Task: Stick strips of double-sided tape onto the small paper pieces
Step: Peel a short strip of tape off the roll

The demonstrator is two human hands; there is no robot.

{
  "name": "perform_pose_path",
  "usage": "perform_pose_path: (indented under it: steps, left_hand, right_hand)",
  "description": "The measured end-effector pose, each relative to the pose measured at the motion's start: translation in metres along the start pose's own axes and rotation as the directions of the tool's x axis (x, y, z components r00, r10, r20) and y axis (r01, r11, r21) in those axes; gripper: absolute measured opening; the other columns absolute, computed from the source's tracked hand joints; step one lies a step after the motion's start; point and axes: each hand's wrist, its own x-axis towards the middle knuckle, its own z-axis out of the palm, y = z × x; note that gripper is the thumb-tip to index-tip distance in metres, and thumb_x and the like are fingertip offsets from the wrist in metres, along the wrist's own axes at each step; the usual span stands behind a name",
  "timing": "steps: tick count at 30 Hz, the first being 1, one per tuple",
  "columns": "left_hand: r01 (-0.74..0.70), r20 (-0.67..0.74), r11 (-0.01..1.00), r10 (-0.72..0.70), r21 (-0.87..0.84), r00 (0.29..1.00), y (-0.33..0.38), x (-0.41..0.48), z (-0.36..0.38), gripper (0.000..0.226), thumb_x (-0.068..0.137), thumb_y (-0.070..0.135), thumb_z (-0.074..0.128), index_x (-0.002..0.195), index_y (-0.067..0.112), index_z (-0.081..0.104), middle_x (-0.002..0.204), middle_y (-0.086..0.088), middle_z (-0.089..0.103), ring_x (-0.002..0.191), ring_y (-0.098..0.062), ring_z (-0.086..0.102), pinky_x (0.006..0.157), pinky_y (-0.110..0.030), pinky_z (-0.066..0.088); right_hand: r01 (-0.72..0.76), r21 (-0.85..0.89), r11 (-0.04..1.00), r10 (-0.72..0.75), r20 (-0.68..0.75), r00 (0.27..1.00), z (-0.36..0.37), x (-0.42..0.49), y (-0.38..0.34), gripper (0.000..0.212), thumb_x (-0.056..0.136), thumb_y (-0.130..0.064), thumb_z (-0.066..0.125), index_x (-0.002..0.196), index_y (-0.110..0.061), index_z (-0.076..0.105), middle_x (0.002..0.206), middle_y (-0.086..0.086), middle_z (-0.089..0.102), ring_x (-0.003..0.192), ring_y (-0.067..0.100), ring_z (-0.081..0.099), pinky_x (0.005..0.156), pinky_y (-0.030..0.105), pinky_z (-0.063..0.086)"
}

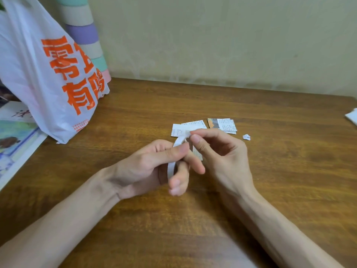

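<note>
My left hand (154, 167) grips a thin white roll of double-sided tape (172, 169) above the wooden table (270, 171). My right hand (222, 155) pinches the roll's loose end (185, 134) between thumb and forefinger, just above the roll. Several small printed paper pieces (193, 126) lie on the table right behind the hands; one group (224, 125) has an orange-grey corner. Another paper piece (198, 155) shows partly between my fingers. A tiny crumpled white scrap (246, 137) lies to the right of the pieces.
A white plastic bag with orange characters (48, 74) stands at the back left, in front of a stack of coloured rolls (85, 33). Printed picture sheets (15, 136) lie at the left edge. White paper (352, 117) pokes in at the right edge. A wall closes the back.
</note>
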Motion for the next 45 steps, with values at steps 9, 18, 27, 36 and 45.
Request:
perform_pose_path:
  steps: [9, 18, 27, 36, 45]
  left_hand:
    - [0.008, -0.555, 0.671, 0.607, 0.742, 0.569, -0.007, 0.010, 0.015, 0.006, 0.092, 0.019, 0.078, 0.093, 0.014, 0.082, 0.058, 0.007, 0.066, 0.050, -0.008, 0.056, 0.052, -0.017, 0.044]
    - [0.030, -0.535, 0.583, 0.723, 0.812, 0.437, -0.004, 0.007, 0.022, 0.011, 0.094, 0.022, 0.076, 0.099, 0.015, 0.083, 0.071, 0.015, 0.075, 0.064, -0.004, 0.072, 0.059, -0.010, 0.049]
    - [-0.065, -0.555, 0.658, 0.681, 0.750, 0.477, -0.004, 0.007, 0.016, 0.012, 0.099, 0.016, 0.071, 0.096, 0.012, 0.082, 0.070, 0.002, 0.074, 0.047, -0.006, 0.052, 0.053, -0.012, 0.039]
    - [-0.068, -0.554, 0.668, 0.665, 0.741, 0.501, -0.005, 0.007, 0.010, 0.011, 0.099, 0.019, 0.072, 0.097, 0.015, 0.082, 0.072, -0.002, 0.074, 0.046, -0.013, 0.047, 0.049, -0.023, 0.039]
    - [-0.051, -0.551, 0.664, 0.659, 0.746, 0.511, -0.008, 0.008, 0.006, 0.014, 0.100, 0.015, 0.069, 0.094, 0.015, 0.081, 0.069, 0.000, 0.072, 0.044, -0.012, 0.045, 0.046, -0.026, 0.036]
  right_hand:
    - [-0.106, 0.021, 0.994, 0.106, 0.025, 0.994, -0.003, 0.001, -0.005, 0.038, 0.106, -0.039, 0.052, 0.110, -0.016, 0.082, 0.117, 0.000, 0.078, 0.103, 0.019, 0.065, 0.088, 0.038, 0.045]
    - [0.011, -0.124, 0.992, 0.008, 0.153, 0.988, 0.005, -0.005, -0.011, 0.043, 0.110, -0.036, 0.036, 0.127, -0.030, 0.075, 0.127, -0.011, 0.073, 0.109, 0.006, 0.064, 0.089, 0.022, 0.046]
    - [0.102, -0.131, 0.986, -0.076, 0.191, 0.979, 0.007, -0.005, -0.013, 0.041, 0.108, -0.031, 0.039, 0.129, -0.022, 0.073, 0.131, -0.014, 0.071, 0.124, 0.005, 0.061, 0.094, 0.013, 0.044]
    - [0.081, -0.144, 0.986, -0.053, 0.186, 0.981, 0.006, -0.003, -0.011, 0.042, 0.108, -0.032, 0.038, 0.128, -0.023, 0.073, 0.130, -0.013, 0.072, 0.121, 0.002, 0.061, 0.094, 0.012, 0.042]
    - [0.039, -0.176, 0.984, -0.003, 0.200, 0.980, 0.004, -0.002, -0.008, 0.045, 0.108, -0.036, 0.035, 0.132, -0.026, 0.072, 0.127, -0.012, 0.073, 0.113, 0.001, 0.063, 0.091, 0.011, 0.042]
